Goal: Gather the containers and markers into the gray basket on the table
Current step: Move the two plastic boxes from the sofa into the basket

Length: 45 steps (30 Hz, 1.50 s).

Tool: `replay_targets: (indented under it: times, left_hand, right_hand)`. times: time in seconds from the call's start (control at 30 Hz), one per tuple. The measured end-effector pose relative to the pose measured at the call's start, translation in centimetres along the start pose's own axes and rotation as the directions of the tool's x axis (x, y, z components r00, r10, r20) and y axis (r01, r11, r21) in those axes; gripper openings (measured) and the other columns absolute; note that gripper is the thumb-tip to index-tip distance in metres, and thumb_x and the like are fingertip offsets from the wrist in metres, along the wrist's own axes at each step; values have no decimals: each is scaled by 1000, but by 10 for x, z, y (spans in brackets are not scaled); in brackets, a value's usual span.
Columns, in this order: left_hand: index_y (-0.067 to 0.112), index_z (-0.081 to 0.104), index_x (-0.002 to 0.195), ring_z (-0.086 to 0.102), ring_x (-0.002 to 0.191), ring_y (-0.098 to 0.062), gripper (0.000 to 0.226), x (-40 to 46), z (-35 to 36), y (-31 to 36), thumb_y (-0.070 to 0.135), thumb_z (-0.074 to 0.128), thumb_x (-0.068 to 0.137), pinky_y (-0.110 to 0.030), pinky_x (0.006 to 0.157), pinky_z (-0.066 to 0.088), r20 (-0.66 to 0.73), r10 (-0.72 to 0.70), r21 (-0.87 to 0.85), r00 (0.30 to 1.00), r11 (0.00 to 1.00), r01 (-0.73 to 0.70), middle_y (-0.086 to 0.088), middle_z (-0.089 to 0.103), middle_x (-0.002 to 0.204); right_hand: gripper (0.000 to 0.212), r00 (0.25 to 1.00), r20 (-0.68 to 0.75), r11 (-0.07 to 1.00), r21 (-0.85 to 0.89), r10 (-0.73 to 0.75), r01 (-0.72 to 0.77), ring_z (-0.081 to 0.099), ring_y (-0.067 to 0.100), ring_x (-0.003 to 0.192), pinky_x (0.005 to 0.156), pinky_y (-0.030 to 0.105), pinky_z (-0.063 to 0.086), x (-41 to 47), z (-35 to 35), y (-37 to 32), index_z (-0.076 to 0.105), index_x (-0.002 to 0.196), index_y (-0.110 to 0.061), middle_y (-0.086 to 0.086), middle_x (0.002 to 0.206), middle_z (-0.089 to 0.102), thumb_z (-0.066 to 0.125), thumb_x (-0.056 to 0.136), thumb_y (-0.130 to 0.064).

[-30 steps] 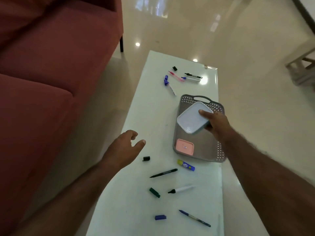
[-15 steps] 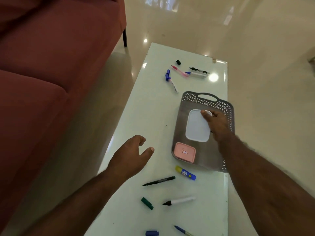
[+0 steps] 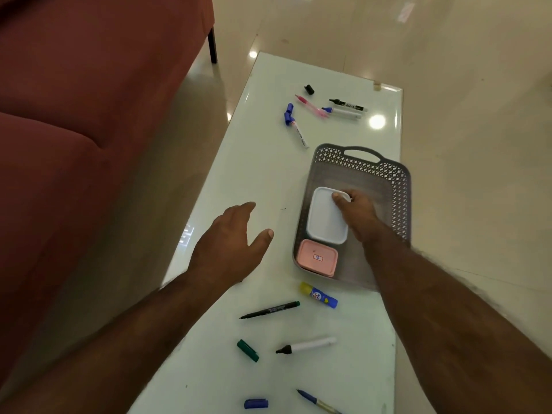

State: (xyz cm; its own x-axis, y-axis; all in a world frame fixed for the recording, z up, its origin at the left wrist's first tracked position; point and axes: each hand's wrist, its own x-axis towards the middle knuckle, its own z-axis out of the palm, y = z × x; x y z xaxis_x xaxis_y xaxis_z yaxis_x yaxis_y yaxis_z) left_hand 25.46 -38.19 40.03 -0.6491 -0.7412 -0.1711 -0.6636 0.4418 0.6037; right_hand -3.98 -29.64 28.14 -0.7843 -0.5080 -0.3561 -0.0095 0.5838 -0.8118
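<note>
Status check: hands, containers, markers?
Right hand on white container in basket. Left hand open, empty. Pink container in. Markers outside.

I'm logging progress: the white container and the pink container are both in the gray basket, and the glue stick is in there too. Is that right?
Not quite. The head view shows the glue stick lying on the table just outside the gray basket. The white container and the pink container are indeed inside.
</note>
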Motion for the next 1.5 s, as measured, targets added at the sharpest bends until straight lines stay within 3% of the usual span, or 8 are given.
replay_targets:
  times: [0.33, 0.53, 0.67, 0.87, 0.97, 1.2, 1.3, 1.5]
  left_hand:
    - [24, 32, 149, 40, 136, -15, 65, -8, -3, 13, 52, 52, 93, -33, 105, 37, -7, 24, 17, 1000, 1000, -24, 4, 39, 151]
    - [24, 32, 149, 38, 137, -15, 66, -11, -1, 14, 52, 52, 93, -33, 106, 36, -3, 23, 16, 1000, 1000, -23, 5, 39, 152]
    - [25, 31, 149, 39, 137, -15, 66, -11, -3, 13, 53, 51, 93, -34, 105, 38, -2, 20, 14, 1000, 1000, -20, 5, 38, 152]
    - [24, 31, 150, 38, 137, -15, 66, -16, -10, 10, 52, 51, 94, -33, 106, 37, -3, 25, 17, 1000, 1000, -25, 4, 38, 152]
    - [25, 30, 150, 38, 138, -15, 66, -18, -15, 9, 53, 50, 93, -33, 106, 37, -9, 22, 26, 1000, 999, -21, 4, 38, 152]
    - [24, 30, 150, 38, 138, -15, 67, -23, -25, 5, 52, 51, 94, -33, 107, 36, -17, 19, 8, 1000, 1000, -19, 4, 38, 152]
    - [23, 31, 150, 38, 137, -16, 66, -25, -30, 1, 51, 51, 93, -34, 107, 36, -35, 20, 15, 999, 1000, -20, 3, 39, 151]
    - [23, 31, 150, 39, 136, -16, 66, -34, -47, -14, 52, 50, 93, -35, 107, 37, -51, -6, 27, 999, 1000, 7, 3, 40, 150]
  right_hand:
    - [44, 995, 62, 996, 44, 81, -84, 68, 24, 89, 67, 28, 53, -21, 3, 4, 65, 117, -4, 11, 106, 71, 80, 82, -27]
    - [53, 993, 83, 996, 39, 79, -83, 68, 25, 102, 84, 40, 58, -29, 4, 0, 61, 124, -6, 11, 116, 70, 83, 80, -26]
    - [60, 993, 97, 996, 49, 71, -76, 67, 24, 104, 81, 34, 57, -34, 4, -3, 57, 129, -7, 9, 118, 68, 84, 79, -25]
    - [89, 976, 16, 976, -33, 216, -215, 63, 25, 107, 84, 44, 58, -46, 2, -6, 43, 138, -5, 9, 125, 59, 82, 73, -52]
    - [78, 974, 35, 972, -71, 225, -222, 61, 21, 97, 66, 34, 55, -54, -1, -11, 45, 135, -9, 6, 119, 58, 79, 78, -51]
    - [47, 951, 135, 960, -56, 278, -273, 68, 27, 93, 69, 40, 60, -62, -2, -18, 59, 121, -6, 15, 116, 68, 79, 84, -26]
    - [64, 965, 88, 957, -182, 245, -227, 60, 24, 95, 65, 31, 50, -69, -3, -25, 49, 128, -4, 7, 111, 60, 80, 82, -36]
    - [70, 999, -52, 876, -481, 4, -28, 54, 33, 121, 94, 37, 46, -81, 4, -54, 46, 136, -9, 14, 133, 55, 73, 83, -46]
